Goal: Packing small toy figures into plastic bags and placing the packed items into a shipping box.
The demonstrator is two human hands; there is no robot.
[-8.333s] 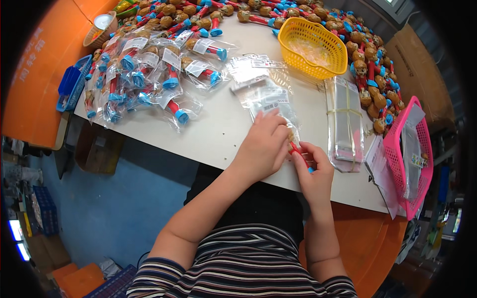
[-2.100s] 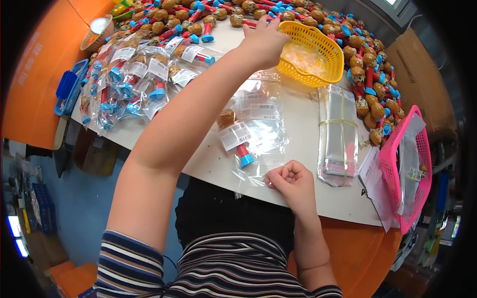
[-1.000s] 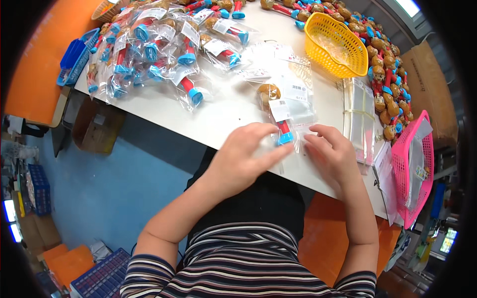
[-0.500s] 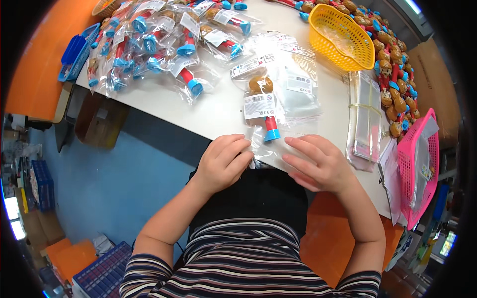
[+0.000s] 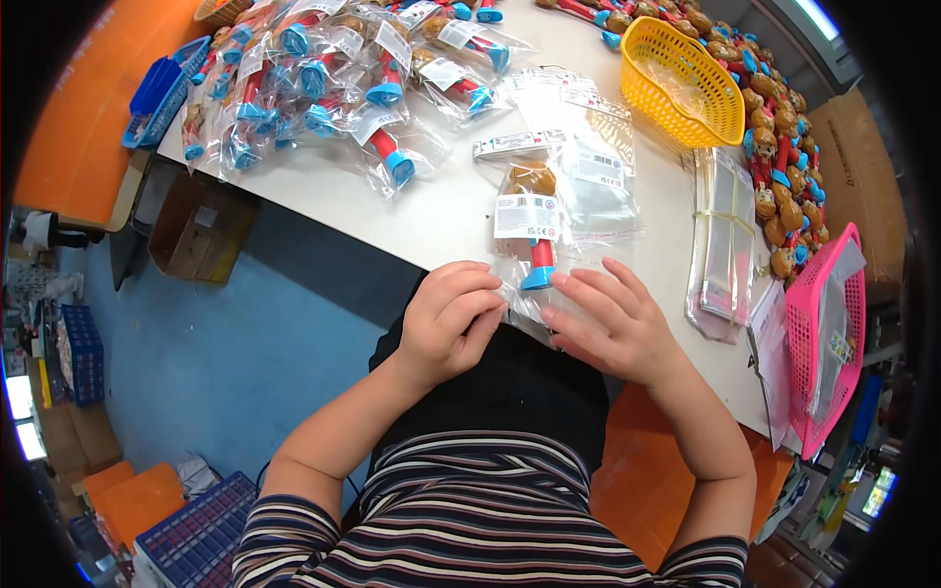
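Observation:
In front of me, at the table's near edge, lies a clear plastic bag (image 5: 512, 269) with a toy figure (image 5: 541, 253) in it: brown head, red stem, blue foot. A white printed label (image 5: 526, 217) covers the figure's middle. My left hand (image 5: 453, 316) pinches the bag's lower left edge between thumb and fingers. Beside the blue foot, my right hand (image 5: 618, 328) rests at the bag's lower right with its fingers outstretched and apart. Flat clear bags (image 5: 598, 206) lie just behind and to the right.
Several bagged figures (image 5: 387, 93) pile up at the far left, near a blue basket (image 5: 181, 93). At the right are a yellow basket (image 5: 725, 122), loose figures (image 5: 784, 176), a banded bundle of clear bags (image 5: 718, 255) and a pink basket (image 5: 802, 363) at the table edge.
My right hand has shifted slightly left, closer to the blue foot, with its fingers raised a little. My left hand keeps its pinch on the bag. The whole view has shifted slightly.

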